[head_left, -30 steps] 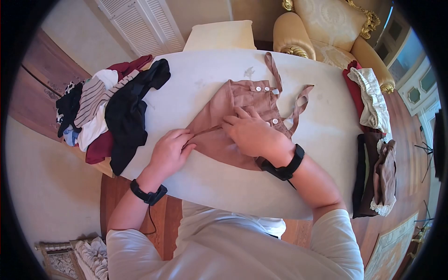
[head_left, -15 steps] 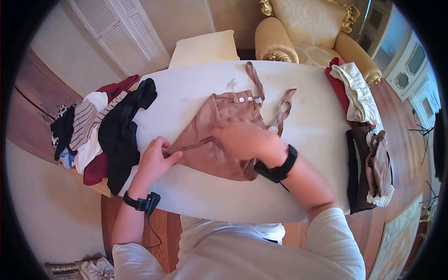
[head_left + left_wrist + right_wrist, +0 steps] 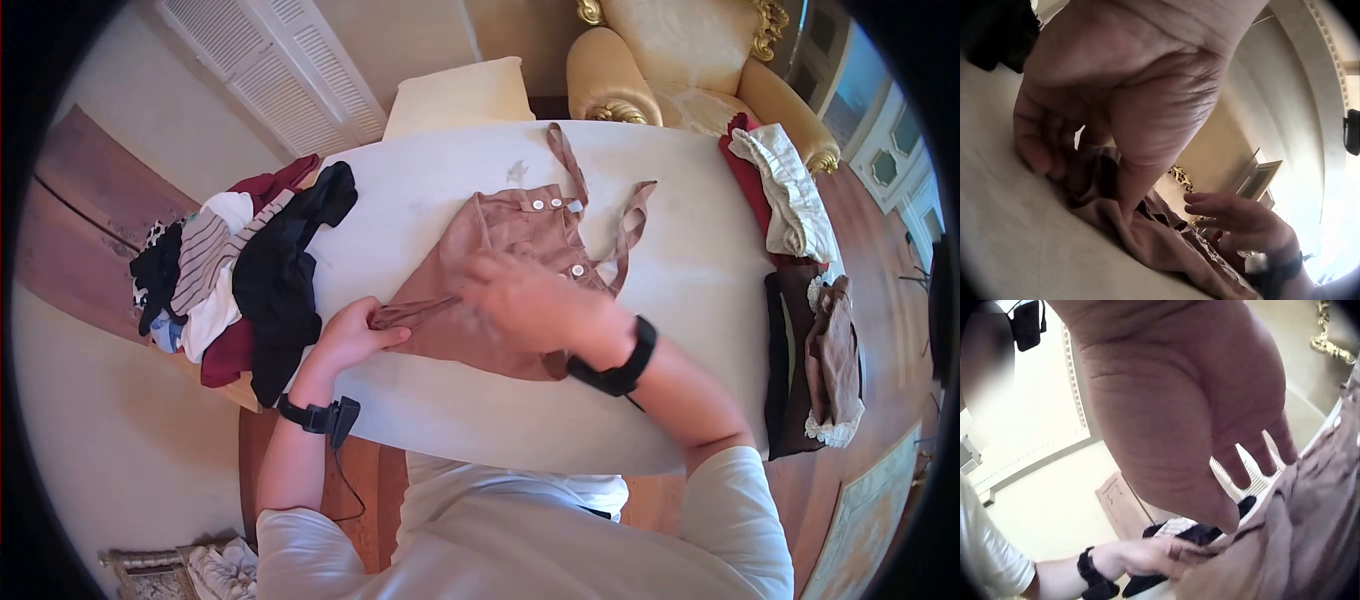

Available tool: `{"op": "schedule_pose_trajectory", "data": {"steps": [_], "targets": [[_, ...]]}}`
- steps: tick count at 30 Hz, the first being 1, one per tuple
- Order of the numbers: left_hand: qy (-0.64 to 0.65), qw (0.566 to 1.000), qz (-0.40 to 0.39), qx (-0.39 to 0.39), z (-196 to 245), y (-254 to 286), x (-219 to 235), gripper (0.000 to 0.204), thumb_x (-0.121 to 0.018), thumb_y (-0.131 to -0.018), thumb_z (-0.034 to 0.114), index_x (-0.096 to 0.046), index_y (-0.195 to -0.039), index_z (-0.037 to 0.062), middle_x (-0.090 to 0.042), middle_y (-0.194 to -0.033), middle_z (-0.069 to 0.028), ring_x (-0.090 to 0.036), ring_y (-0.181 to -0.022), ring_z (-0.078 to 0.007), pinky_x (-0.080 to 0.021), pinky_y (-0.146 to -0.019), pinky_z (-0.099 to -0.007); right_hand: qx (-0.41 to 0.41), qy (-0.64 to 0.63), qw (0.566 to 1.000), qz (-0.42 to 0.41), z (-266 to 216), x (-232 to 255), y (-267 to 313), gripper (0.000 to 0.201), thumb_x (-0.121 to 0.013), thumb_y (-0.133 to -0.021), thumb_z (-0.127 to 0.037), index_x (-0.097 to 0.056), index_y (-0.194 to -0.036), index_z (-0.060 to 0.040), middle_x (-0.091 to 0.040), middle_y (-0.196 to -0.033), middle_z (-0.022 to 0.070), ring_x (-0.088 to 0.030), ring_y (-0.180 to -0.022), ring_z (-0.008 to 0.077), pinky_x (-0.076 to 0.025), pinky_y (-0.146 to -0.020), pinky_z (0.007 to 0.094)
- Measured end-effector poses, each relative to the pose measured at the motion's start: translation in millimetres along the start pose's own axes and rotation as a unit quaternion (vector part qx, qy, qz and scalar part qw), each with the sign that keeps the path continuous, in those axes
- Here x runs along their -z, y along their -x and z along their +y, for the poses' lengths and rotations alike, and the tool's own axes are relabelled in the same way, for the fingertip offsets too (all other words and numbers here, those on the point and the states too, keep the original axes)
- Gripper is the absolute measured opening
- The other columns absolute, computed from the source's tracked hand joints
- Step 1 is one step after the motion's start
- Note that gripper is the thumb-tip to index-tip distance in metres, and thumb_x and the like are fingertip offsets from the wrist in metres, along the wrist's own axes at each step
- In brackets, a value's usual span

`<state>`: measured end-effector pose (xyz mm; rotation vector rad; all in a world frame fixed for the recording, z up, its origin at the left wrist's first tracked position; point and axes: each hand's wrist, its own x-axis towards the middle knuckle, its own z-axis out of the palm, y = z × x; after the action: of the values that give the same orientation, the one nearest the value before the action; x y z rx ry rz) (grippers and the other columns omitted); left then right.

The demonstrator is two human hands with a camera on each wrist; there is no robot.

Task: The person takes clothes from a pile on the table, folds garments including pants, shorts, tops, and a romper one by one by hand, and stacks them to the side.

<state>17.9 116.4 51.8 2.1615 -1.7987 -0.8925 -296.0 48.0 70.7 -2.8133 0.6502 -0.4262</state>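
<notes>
A brown-pink garment (image 3: 450, 345) with white buttons and two straps lies on the pale table, its straps toward the far right. The left hand (image 3: 352, 338) pinches the garment's left corner between thumb and fingers; the left wrist view shows the cloth (image 3: 1154, 240) bunched in that hand (image 3: 1116, 94). Over the middle of the garment is the right hand (image 3: 530, 305), blurred in the head view. In the right wrist view the right hand (image 3: 1191, 394) has its fingers extended and spread just above the cloth (image 3: 1272, 544), gripping nothing.
At the table's left edge is a heap of clothes with a black piece (image 3: 275, 280) and a striped one (image 3: 215, 255). Folded garments, cream (image 3: 785, 190) and brown (image 3: 828, 350), lie along the right edge. A gold armchair (image 3: 610, 75) and a cream seat (image 3: 460, 95) stand beyond the table.
The left hand's hold has shifted along the corner, where the edge is more gathered. The right hand has lifted from flat contact and moved toward the left. The camera view has shifted.
</notes>
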Motion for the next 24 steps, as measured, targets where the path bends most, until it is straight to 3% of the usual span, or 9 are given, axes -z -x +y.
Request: {"op": "schedule_pose_trajectory", "data": {"steps": [1,3,5,7,10,12,16,20,24], "targets": [[-0.003,1.0,-0.006,-0.003,-1,0,-2,0.033,-0.086,-0.083,0.017,-0.063,-0.098,0.0008,-0.067,-0.084,-0.0014,-0.061,-0.074,-0.0096,-0.052,-0.066,-0.0263,-0.007,-0.002,1.0,0.001,-3,-18,0,0.045,-0.06,-0.086,-0.01,-0.062,-0.129,0.0002,-0.06,-0.135,0.0205,-0.057,-0.125,0.0394,-0.047,-0.103,0.0544],[0.106,0.993,0.032,-0.042,-6,1,-7,0.043,-0.088,-0.079,0.029,-0.066,-0.102,-0.0007,-0.07,-0.091,-0.0056,-0.063,-0.082,-0.0133,-0.052,-0.076,-0.031,0.072,0.042,0.988,0.132,-1,-48,0,0.044,-0.059,-0.088,-0.015,-0.063,-0.13,-0.0019,-0.056,-0.139,0.0159,-0.05,-0.133,0.0371,-0.042,-0.109,0.0569],[0.172,0.981,0.029,-0.088,-17,-1,-12,0.043,-0.087,-0.081,0.027,-0.063,-0.105,0.0004,-0.068,-0.094,-0.0061,-0.062,-0.086,-0.0124,-0.052,-0.077,-0.0312,0.034,0.078,0.996,0.039,0,-51,1,0.044,-0.057,-0.089,-0.018,-0.064,-0.13,-0.0031,-0.057,-0.138,0.0155,-0.052,-0.133,0.0348,-0.04,-0.111,0.0549],[0.244,0.969,-0.032,-0.022,10,14,-3,0.042,-0.083,-0.087,0.017,-0.055,-0.115,0.0036,-0.066,-0.103,-0.0064,-0.062,-0.09,-0.0127,-0.052,-0.076,-0.0278,0.008,0.054,0.998,-0.014,0,-55,-3,0.044,-0.057,-0.09,-0.022,-0.064,-0.13,-0.0039,-0.056,-0.141,0.0152,-0.051,-0.134,0.0329,-0.04,-0.111,0.0526],[0.343,0.936,-0.074,-0.011,-1,18,5,0.073,-0.08,-0.087,0.011,-0.041,-0.147,0.005,-0.06,-0.121,-0.0079,-0.063,-0.094,-0.0154,-0.055,-0.079,-0.0308,-0.012,0.06,0.998,-0.015,0,-53,-2,0.044,-0.055,-0.092,-0.02,-0.064,-0.131,-0.0029,-0.055,-0.144,0.0163,-0.049,-0.137,0.0332,-0.038,-0.113,0.0538],[0.351,0.931,-0.085,-0.053,15,27,9,0.078,-0.079,-0.085,0.006,-0.038,-0.151,0.0054,-0.059,-0.122,-0.0068,-0.063,-0.093,-0.0155,-0.056,-0.078,-0.03,-0.011,0.049,0.997,-0.065,-3,-48,-5,0.044,-0.053,-0.093,-0.019,-0.063,-0.133,-0.0024,-0.052,-0.148,0.0176,-0.047,-0.139,0.0334,-0.036,-0.115,0.0537],[0.335,0.94,-0.069,0.009,22,30,8,0.068,-0.076,-0.087,0.001,-0.043,-0.146,0.0032,-0.061,-0.115,-0.005,-0.064,-0.09,-0.0136,-0.056,-0.077,-0.0279,-0.015,0.042,0.996,-0.077,-3,-47,-7,0.045,-0.055,-0.093,-0.021,-0.063,-0.134,-0.003,-0.05,-0.15,0.0175,-0.045,-0.142,0.0345,-0.034,-0.116,0.0543],[0.349,0.936,-0.041,-0.01,30,25,13,0.049,-0.072,-0.089,-0.003,-0.053,-0.134,0.0018,-0.063,-0.102,-0.0034,-0.064,-0.084,-0.0109,-0.056,-0.074,-0.0264,-0.002,0.026,0.996,-0.089,-1,-43,-9,0.046,-0.058,-0.09,-0.021,-0.064,-0.133,-0.0033,-0.05,-0.15,0.0172,-0.044,-0.142,0.0343,-0.034,-0.116,0.054],[0.337,0.94,-0.033,-0.051,63,23,24,0.042,-0.073,-0.089,-0.001,-0.057,-0.128,0.0017,-0.063,-0.1,-0.0031,-0.064,-0.08,-0.0105,-0.057,-0.072,-0.0264,0.006,-0.069,0.994,-0.084,16,-38,-13,0.044,-0.058,-0.087,-0.015,-0.065,-0.129,-0.001,-0.057,-0.143,0.0165,-0.054,-0.134,0.0318,-0.043,-0.111,0.0454]]}}
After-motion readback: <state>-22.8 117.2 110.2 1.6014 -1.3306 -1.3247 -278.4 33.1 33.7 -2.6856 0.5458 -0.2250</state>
